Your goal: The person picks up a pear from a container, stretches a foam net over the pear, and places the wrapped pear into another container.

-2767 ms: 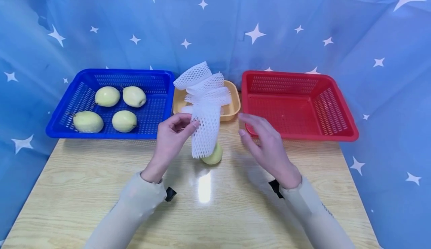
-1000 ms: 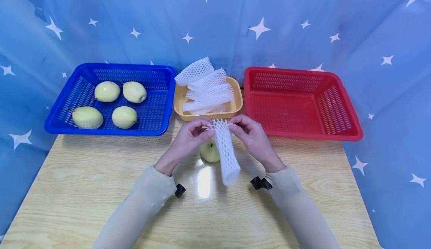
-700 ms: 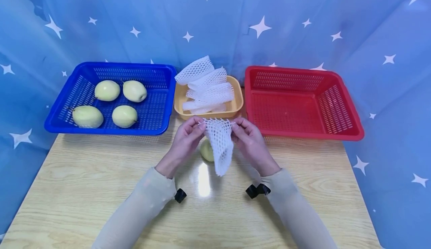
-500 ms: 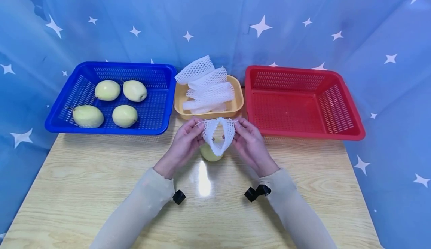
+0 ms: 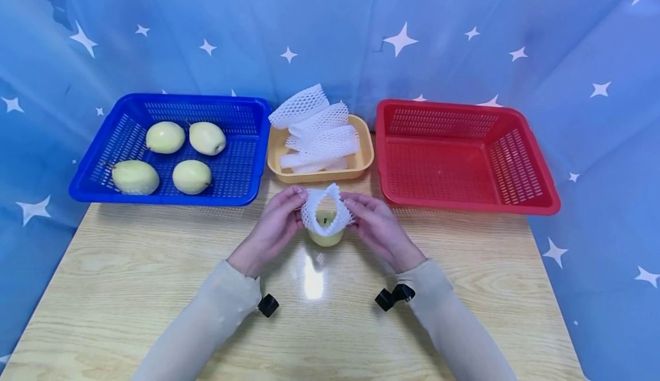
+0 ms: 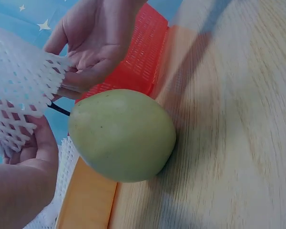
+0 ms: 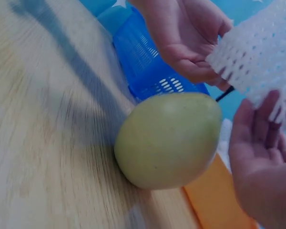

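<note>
A white foam fruit net (image 5: 309,215) is stretched between both hands, its opening spread wide above a pale green pear (image 5: 327,240). The left hand (image 5: 273,226) pinches the left side of the net, thumb on top. On the opposite side, the right hand (image 5: 380,227) pinches it the same way. The pear stands upright on the table, stem up, and its stem shows through the net's opening in the head view. Both wrist views show the net's lower edge at the tip of the stem (image 6: 58,109), with the pear's body (image 7: 169,140) below it uncovered.
Several pears lie in the blue basket (image 5: 227,200) at the left. Behind the hands, a yellow tray (image 5: 365,146) holds several more foam nets (image 5: 327,143). A red basket (image 5: 433,169) stands at the right, and a blue star-patterned cloth (image 5: 340,26) hangs behind.
Earlier the left hand alone held the net; the right hand then gripped its other side. Its hanging end has been tilted up, the opening spread, and the net brought over the pear.
</note>
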Motion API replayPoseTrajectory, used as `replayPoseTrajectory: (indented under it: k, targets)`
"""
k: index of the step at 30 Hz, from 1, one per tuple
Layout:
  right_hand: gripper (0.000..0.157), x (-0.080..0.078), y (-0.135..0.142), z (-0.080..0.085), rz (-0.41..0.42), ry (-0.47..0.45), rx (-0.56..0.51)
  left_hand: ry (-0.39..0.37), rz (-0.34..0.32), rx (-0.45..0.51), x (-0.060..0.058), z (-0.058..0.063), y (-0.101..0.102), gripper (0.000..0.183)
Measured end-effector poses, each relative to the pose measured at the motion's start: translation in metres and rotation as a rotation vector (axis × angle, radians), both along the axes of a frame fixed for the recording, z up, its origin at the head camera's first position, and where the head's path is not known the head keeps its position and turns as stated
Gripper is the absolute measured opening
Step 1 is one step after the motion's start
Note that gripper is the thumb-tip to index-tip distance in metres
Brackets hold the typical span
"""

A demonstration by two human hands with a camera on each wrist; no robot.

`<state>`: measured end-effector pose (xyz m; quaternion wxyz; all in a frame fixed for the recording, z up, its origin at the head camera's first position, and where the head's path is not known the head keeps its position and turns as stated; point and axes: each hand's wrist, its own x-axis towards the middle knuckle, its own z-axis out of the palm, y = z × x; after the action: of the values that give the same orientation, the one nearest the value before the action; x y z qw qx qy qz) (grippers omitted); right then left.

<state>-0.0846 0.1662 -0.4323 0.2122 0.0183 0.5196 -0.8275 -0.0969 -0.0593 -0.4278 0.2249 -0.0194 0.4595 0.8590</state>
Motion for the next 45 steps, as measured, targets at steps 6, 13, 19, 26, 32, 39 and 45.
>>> replayPoseTrajectory:
  k: [6, 13, 19, 26, 32, 39, 45]
  targets:
    - [0.015, 0.001, 0.000, -0.004, 0.014, 0.012, 0.042, -0.004, -0.012, -0.098, 0.003, -0.006, -0.001, 0.009]
    - [0.015, 0.001, 0.000, -0.012, 0.014, 0.023, 0.101, -0.031, -0.005, -0.230, 0.008, -0.013, -0.001, 0.008]
    - [0.021, 0.002, 0.002, -0.016, 0.021, 0.000, 0.155, -0.025, 0.000, -0.374, 0.009, -0.022, 0.002, 0.007]
    - [0.033, 0.003, 0.005, -0.023, 0.034, -0.007, 0.207, -0.025, 0.027, -0.480, 0.010, -0.030, 0.004, 0.010]
    - [0.035, 0.002, 0.006, -0.031, 0.030, -0.014, 0.256, -0.047, 0.041, -0.489, 0.009, -0.037, 0.005, 0.009]
    - [0.036, 0.001, 0.007, -0.041, 0.014, -0.053, 0.273, -0.045, 0.037, -0.470, 0.006, -0.040, 0.008, 0.012]
    - [0.037, 0.001, 0.009, -0.042, -0.022, -0.051, 0.287, -0.114, 0.020, -0.382, 0.000, -0.044, 0.010, 0.017]
